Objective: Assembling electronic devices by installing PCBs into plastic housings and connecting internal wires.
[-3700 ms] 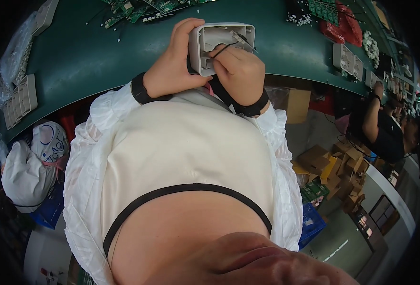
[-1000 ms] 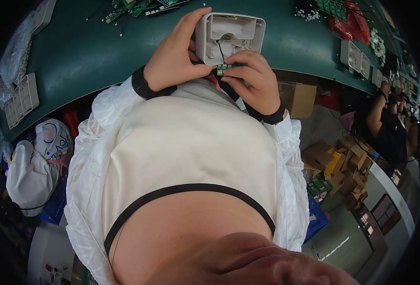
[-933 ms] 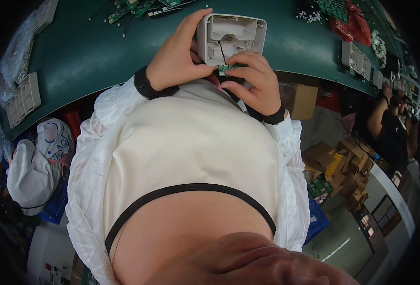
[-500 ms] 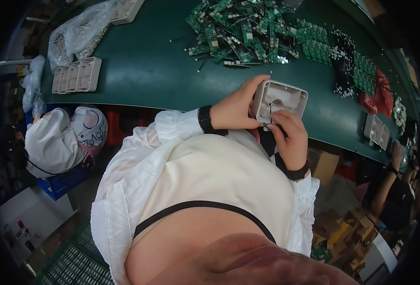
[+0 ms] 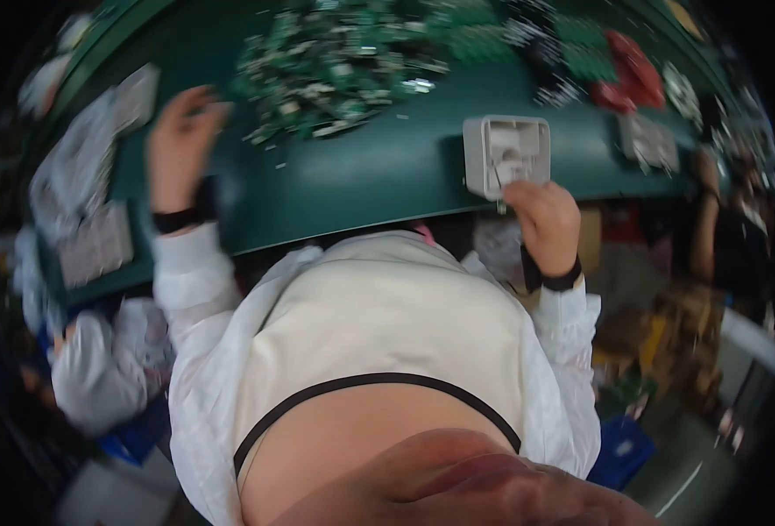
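Observation:
A pale grey plastic housing (image 5: 472, 158) is at the table's front edge, its hollow side facing me. My right hand (image 5: 549, 223) is closed at its near rim, thumb and fingertips pinched together there. A thin dark wire (image 5: 497, 174) runs inside the housing down to the same rim. Just below hangs a small piece (image 5: 502, 208), too small to make out. My left hand (image 5: 181, 145) is away from the housing, raised over the left of the table with curled fingers. Motion smears it, and whether it holds anything cannot be made out.
Loose green circuit boards (image 5: 343, 66) form a heap on the green table (image 5: 335, 188). Other grey housings (image 5: 98, 245) and a clear plastic bag (image 5: 76, 167) lie left. A red bag (image 5: 628, 70) and another housing (image 5: 648, 142) are right. Another person's arm (image 5: 705, 219) is at far right.
My left hand has let go of the housing and swung far left. My right hand stays at the housing's near rim. The view has shifted, and the table scene looks blurred.

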A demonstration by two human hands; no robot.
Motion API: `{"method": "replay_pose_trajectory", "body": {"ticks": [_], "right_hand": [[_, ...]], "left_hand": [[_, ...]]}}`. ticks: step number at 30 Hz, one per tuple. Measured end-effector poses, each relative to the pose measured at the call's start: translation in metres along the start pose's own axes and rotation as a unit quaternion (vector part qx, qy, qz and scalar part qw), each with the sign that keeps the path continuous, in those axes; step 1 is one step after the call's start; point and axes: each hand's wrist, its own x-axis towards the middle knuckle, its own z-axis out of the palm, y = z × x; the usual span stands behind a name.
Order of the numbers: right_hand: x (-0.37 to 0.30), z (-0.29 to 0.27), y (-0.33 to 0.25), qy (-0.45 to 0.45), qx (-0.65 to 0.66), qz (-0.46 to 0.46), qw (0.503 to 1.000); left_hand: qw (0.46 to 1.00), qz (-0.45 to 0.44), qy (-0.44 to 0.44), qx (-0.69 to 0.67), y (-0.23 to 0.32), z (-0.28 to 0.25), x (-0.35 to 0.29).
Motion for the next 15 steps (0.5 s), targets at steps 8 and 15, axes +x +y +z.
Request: {"method": "replay_pose_trajectory", "body": {"ticks": [8, 15], "right_hand": [[-0.051, -0.041, 0.172, 0.087, -0.150, 0.137, 0.975], [-0.055, -0.059, 0.234, 0.039, -0.190, 0.169, 0.966]], "left_hand": [[0.812, -0.118, 0.084, 0.565, -0.199, -0.102, 0.093], [0.836, -0.168, 0.076, 0.516, -0.183, -0.094, 0.091]]}}
